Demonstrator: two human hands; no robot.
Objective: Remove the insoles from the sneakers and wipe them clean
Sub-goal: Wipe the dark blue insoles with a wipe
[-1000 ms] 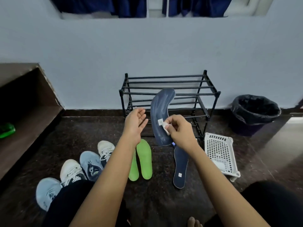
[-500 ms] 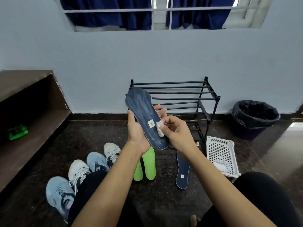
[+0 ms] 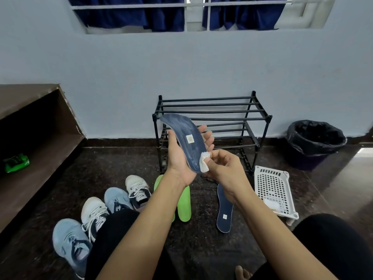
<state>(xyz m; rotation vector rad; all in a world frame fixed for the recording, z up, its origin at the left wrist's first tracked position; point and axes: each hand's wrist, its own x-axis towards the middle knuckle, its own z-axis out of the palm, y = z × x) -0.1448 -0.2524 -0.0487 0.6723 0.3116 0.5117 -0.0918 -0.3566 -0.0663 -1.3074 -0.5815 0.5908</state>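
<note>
My left hand [image 3: 178, 158] holds a dark blue insole [image 3: 185, 136] from below, toe end raised toward the shoe rack. My right hand [image 3: 224, 168] pinches a small white wipe [image 3: 203, 164] against the insole's heel end. A second dark blue insole [image 3: 224, 209] lies on the floor below my right wrist. Two green insoles [image 3: 184, 205] lie side by side on the floor, partly hidden by my left forearm. Several sneakers, pale blue [image 3: 70, 243] and white [image 3: 93, 213], stand on the floor at the lower left.
A black metal shoe rack [image 3: 210, 118] stands against the wall behind my hands. A white perforated basket [image 3: 272, 190] lies to the right, a black-lined bin [image 3: 314, 142] beyond it. A brown shelf [image 3: 30, 142] with a green packet [image 3: 16, 161] is on the left.
My left hand took hold of the insole, which tilted its toe end to the left. The wipe in my right hand slid from the label down to the heel end.
</note>
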